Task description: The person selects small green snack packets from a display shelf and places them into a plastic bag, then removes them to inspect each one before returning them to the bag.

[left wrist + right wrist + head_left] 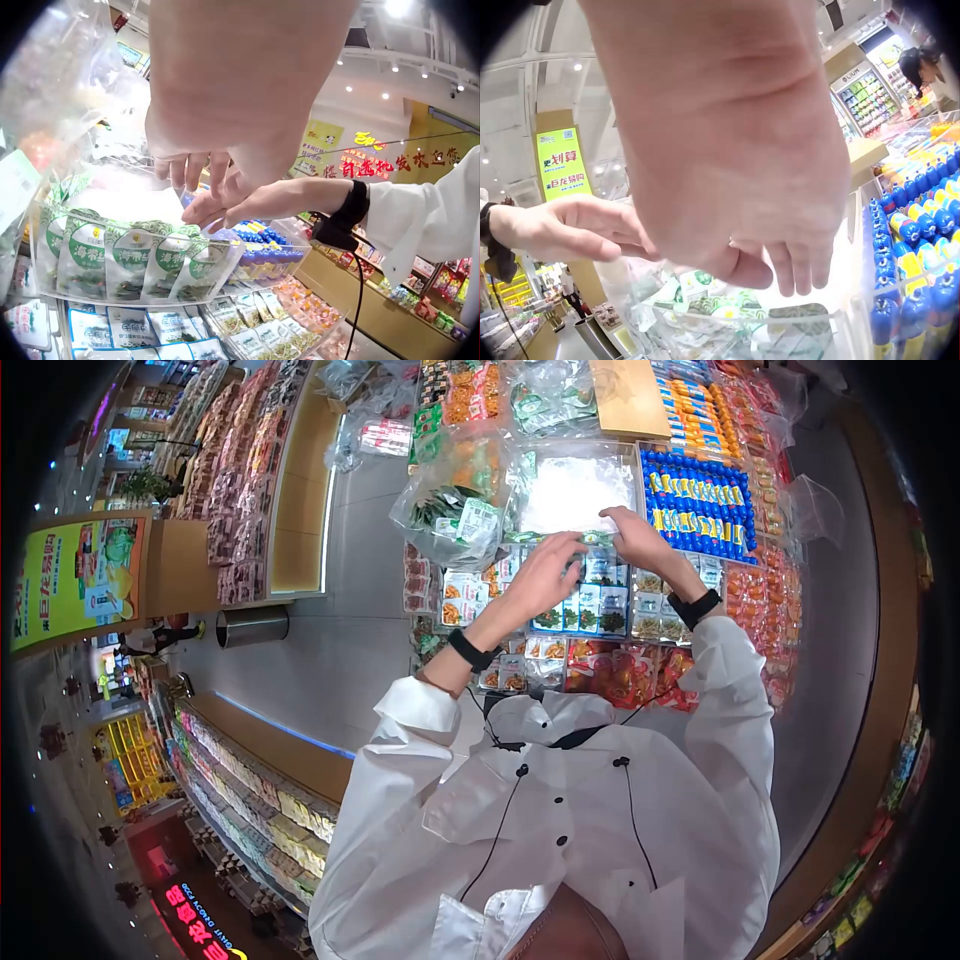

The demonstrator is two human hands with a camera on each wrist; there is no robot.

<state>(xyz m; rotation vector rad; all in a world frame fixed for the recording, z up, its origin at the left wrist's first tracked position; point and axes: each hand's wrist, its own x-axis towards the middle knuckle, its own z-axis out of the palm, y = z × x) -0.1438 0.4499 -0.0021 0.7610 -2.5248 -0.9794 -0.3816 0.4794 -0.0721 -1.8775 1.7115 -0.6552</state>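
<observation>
My left hand point(548, 572) reaches over the front of a clear bin point(247, 289), palm down, with its fingers extended and slightly bent. Beside it, at the bin's front right, is my right hand point(640, 542); in the right wrist view its fingers point(799, 266) point down into the bin. Green and white seaweed packets point(131, 259) stand in a row along the bin's front wall. Behind them a bright white surface point(580, 485) fills the middle of the bin. No packet shows between the fingers of either hand.
A clear plastic bag point(420, 520) holding packets bulges at the bin's left. Blue and yellow wrapped snacks point(700, 510) fill the bin on the right. In front lie white and blue packets point(590, 610) and red packs point(610, 675). A wooden board point(632, 400) lies behind.
</observation>
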